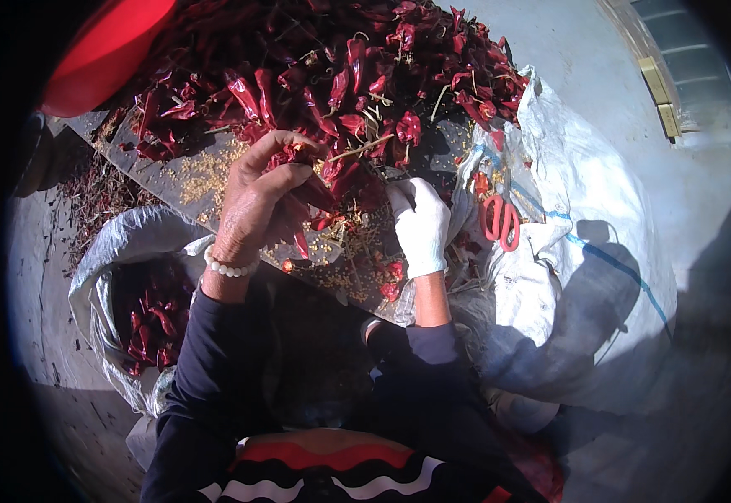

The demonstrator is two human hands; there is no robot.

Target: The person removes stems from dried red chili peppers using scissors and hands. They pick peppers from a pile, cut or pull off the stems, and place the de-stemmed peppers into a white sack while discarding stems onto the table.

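Observation:
My left hand, bare with a white bead bracelet, is closed on a dried red pepper over a dark board strewn with pale seeds. My right hand, in a white glove, is to its right with fingers curled; what they hold, if anything, is hidden. A heap of red peppers with thin stems covers the far part of the board. Red-handled scissors lie on the white woven sack at the right, just beside my right hand.
A white sack holding peppers stands low on the left. A big white sack fills the right side. A red plastic container is at upper left. Dry plant debris lies on the floor at left; pale blocks sit at upper right.

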